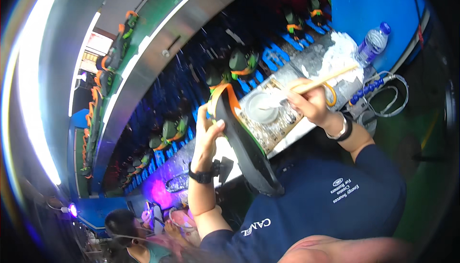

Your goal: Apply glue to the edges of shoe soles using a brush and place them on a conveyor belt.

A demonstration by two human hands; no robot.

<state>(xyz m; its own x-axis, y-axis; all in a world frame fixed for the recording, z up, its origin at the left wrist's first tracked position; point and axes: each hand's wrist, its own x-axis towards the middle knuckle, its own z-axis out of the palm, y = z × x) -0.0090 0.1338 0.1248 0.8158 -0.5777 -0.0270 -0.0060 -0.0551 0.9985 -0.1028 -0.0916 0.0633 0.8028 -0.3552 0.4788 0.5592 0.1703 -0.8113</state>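
Apparently light and springy, the black-soled shoe [247, 153] is held up at the counter's near edge [309, 62], its sides the best grip; the left hand [207, 137] clasps one, some fingers hidden, like the upper; the right hand [314, 105] pinches a brush [335, 74], its tip hard to make out against the pale bowl [258, 113]; farther back, more shoes [243, 62] sink into shadow

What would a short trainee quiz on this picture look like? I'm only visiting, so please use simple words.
1. Which hand holds the dark shoe part?
2. What colour is the cap of the bottle? A) yellow B) purple C) red
3. True or false: the pale-handled tool is in the same hand as the shoe part.

Key:
1. The left hand.
2. B.
3. False; the right hand holds the tool.
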